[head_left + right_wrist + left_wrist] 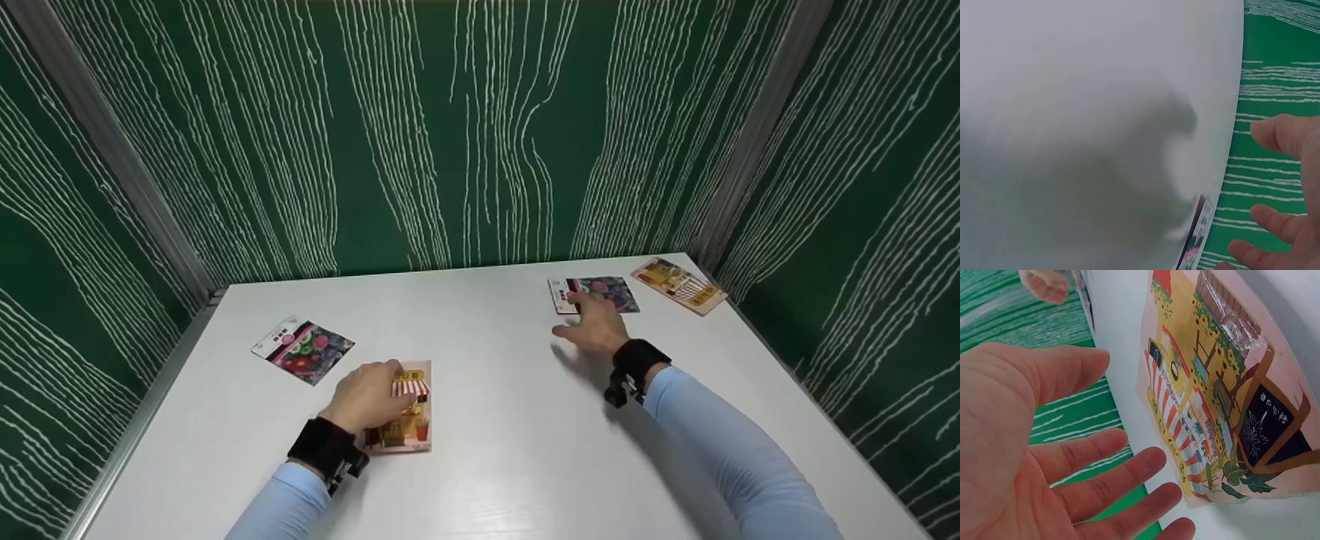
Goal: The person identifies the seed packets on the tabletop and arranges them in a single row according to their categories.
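Note:
My left hand (pixel 367 395) is over a flat printed packet (pixel 417 431) with a shop front and striped awning, covering its left side in the head view. The left wrist view has the fingers of this hand (pixel 1055 478) spread and relaxed beside the packet's picture (pixel 1213 382), thumb apart. Farther back on the right, my right hand (pixel 598 328) reaches over the near edge of a dark floral packet (pixel 616 291) with a white end. Its thumb and fingers are apart in the right wrist view, where only a sliver of that floral packet (pixel 1192 243) shows.
A second floral packet (pixel 311 351) lies tilted on the left of the white table (pixel 495 375). Another shop-front packet (pixel 679 285) lies at the back right corner. Green walls with white streaks (pixel 487 135) stand behind and at both sides.

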The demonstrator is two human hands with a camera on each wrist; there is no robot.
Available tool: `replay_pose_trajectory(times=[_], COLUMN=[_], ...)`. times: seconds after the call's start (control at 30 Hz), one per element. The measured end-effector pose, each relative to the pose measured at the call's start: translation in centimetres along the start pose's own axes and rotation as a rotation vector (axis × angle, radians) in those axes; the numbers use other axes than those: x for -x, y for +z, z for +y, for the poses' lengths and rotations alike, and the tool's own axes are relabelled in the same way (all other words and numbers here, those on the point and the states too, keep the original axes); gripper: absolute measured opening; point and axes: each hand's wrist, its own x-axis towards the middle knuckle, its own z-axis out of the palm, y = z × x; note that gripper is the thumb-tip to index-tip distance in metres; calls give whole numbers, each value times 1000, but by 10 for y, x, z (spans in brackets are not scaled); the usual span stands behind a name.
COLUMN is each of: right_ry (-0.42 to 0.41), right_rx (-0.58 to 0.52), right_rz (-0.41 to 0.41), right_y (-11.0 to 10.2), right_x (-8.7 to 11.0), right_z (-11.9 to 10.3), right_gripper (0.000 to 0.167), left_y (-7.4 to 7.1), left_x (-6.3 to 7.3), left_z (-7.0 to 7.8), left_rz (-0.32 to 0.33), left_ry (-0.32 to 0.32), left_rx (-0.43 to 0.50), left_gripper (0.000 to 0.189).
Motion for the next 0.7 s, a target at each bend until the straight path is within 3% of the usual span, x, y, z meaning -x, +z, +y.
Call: replay_pose_trajectory(times=[0.33,0.7], right_ry=[46,169], right_rx=[69,87], right_rz=[40,-48], right_y=[-17,-44], right_x=[-1,2], right_z=[26,55], right_gripper=[87,93], left_y=[-1,-1], left_x=[2,2], left_z=[-2,-2], left_rz=[22,2], left_ry=[22,-6], left_rx=[-1,1], left_gripper=[47,48])
